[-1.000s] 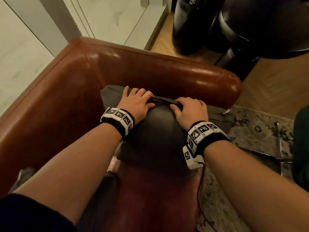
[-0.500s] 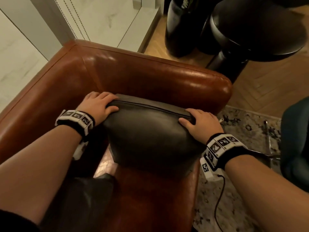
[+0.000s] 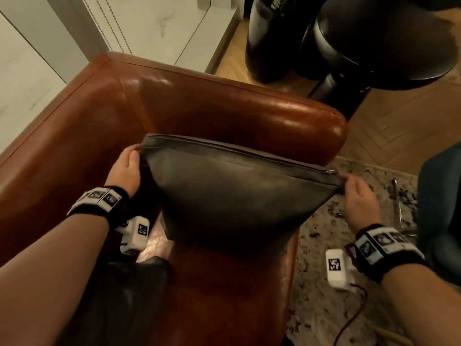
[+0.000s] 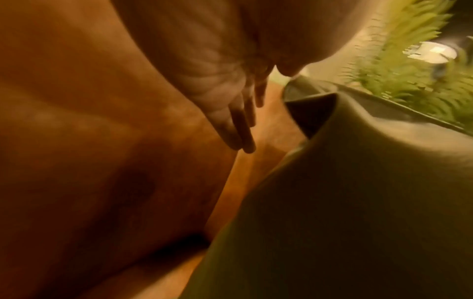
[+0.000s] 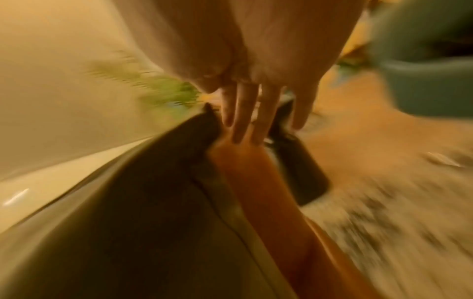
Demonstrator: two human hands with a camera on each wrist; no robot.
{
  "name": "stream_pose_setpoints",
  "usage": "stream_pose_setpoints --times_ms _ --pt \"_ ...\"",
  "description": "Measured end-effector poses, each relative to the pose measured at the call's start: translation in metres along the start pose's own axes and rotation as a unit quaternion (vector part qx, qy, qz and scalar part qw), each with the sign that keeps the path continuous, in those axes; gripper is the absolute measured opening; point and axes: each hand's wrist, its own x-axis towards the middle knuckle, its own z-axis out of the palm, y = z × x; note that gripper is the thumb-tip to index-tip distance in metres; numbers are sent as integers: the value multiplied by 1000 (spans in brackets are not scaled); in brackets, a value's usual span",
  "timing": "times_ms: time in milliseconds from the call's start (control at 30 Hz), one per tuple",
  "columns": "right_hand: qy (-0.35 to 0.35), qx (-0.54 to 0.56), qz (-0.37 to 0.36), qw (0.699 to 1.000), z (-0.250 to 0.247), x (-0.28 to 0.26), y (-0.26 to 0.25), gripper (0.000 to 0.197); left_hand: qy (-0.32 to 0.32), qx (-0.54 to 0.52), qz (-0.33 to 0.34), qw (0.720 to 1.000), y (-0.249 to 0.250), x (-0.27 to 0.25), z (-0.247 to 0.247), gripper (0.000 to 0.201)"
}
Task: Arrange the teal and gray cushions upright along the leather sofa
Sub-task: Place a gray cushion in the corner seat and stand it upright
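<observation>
A dark gray cushion [image 3: 234, 196] stands upright on the seat of the brown leather sofa [image 3: 224, 113], zipper edge on top. My left hand [image 3: 127, 168] is at its top left corner, thumb touching the corner. The left wrist view shows the fingers [image 4: 238, 131] straight and apart from the cushion [image 4: 358, 202]. My right hand [image 3: 356, 193] is at the top right corner by the zipper pull. In the blurred right wrist view its fingers [image 5: 245, 121] are straight beside the cushion's corner [image 5: 166, 182]. A teal upholstered shape [image 3: 441, 208] shows at the right edge.
Another dark cushion [image 3: 134, 295] lies on the seat near me. The sofa's arm [image 3: 287, 113] is just behind the upright cushion. A black stool [image 3: 381, 46] and a black bag [image 3: 269, 41] stand on the wood floor beyond. A patterned rug [image 3: 324, 308] lies at right.
My hands slid apart from the middle of the cushion's top edge to its two corners. The cushion now stands taller and nearer me, and the fingers have straightened.
</observation>
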Motion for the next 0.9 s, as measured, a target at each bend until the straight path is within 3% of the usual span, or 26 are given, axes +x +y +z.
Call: stream_pose_setpoints --times_ms 100,200,267,367,467,600,700,800,900 --pt "-125 220 138 958 21 -27 29 20 -59 -44 -3 997 -7 -8 17 36" --pt "-100 381 134 909 45 -37 34 64 -28 -172 -25 984 4 -9 30 32" --pt "-50 376 111 919 56 -33 33 49 -12 -231 -27 972 12 -7 31 20" --pt "5 302 87 949 63 -29 25 19 -4 -261 -4 965 16 -5 32 22" --pt "43 236 53 969 68 -25 25 16 21 -238 -12 971 10 1 30 26" --pt "89 282 29 955 60 -23 30 20 62 -175 -52 981 2 13 15 24" --pt "115 262 -40 957 48 -21 25 25 82 -145 -58 984 -4 17 9 19" --pt "110 230 -48 966 43 -20 25 24 92 -127 -57 986 -5 9 12 8" --pt "0 311 30 950 53 -25 30 32 31 -185 -113 976 -15 -3 21 33"
